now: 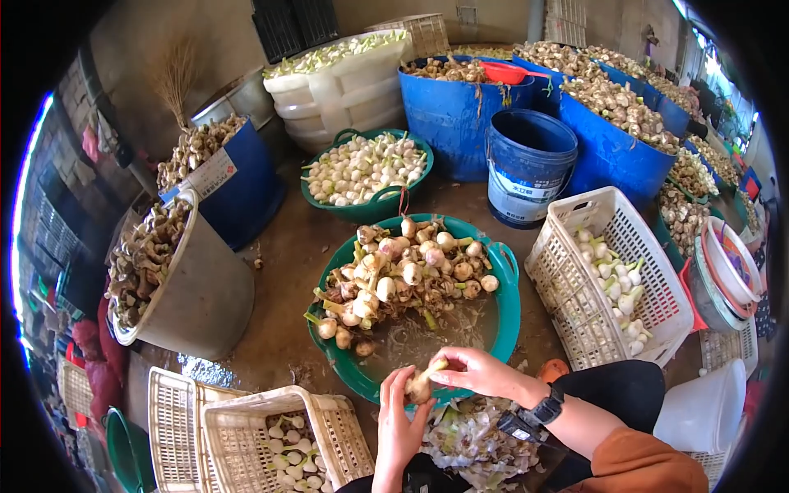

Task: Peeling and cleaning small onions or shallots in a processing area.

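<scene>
A garlic bulb (418, 388) with a short stem is held between both hands, over the near rim of a green plastic tub (509, 320). My left hand (397, 410) grips the bulb's body from the left and below. The fingers of my right hand (471, 370) pinch at its stem end. In the tub, many unpeeled garlic bulbs (410, 271) are heaped toward the far side, with murky water (453, 336) on the near side. Below my hands lies a pile of garlic skins (478, 440).
White plastic crates with peeled bulbs stand at right (570, 308) and lower left (231, 425). Beyond the tub are a green basin of cleaned garlic (370, 212), a dark blue bucket (524, 185) and blue barrels (444, 123). A grey barrel (209, 296) stands at left.
</scene>
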### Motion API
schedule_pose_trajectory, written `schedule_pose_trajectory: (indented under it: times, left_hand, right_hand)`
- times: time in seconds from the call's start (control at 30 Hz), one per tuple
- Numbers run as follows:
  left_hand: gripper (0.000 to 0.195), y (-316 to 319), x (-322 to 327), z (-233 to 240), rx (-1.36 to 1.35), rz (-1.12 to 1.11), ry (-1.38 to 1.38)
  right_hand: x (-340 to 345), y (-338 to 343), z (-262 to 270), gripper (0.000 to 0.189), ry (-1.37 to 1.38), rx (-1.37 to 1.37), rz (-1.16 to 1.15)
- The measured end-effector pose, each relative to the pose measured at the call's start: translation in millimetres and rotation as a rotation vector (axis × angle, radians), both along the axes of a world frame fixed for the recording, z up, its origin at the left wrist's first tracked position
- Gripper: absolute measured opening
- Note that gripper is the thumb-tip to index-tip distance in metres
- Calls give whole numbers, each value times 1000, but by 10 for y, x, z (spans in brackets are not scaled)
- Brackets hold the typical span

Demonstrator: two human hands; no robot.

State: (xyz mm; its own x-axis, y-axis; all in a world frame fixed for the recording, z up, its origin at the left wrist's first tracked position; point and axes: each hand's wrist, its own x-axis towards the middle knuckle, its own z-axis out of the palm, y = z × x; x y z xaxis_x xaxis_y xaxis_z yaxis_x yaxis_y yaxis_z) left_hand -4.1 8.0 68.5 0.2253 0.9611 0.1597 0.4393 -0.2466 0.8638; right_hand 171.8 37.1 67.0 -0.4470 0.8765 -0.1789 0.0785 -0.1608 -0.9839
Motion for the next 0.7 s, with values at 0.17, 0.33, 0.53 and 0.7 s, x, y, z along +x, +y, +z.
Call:
schedule_pose_trajectory:
  times: [0.17,0.33,0.53,0.7]
  left_hand:
    - [56,-266,355,78,96,172,1]
    - [62,-456,526,1,269,195,137]
    - [52,-406,472,51,-505,-105,-1030]
    - [58,-341,428,-126,-213,-16,-656]
  right_hand:
    - [88,-264,-14,23,-93,87,-137]
    - [184,-475,37,20,-207,235,-218]
    - [194,-535,74,18,372,-121,-278]
    - [178,-430,171,22,133,-43,-151]
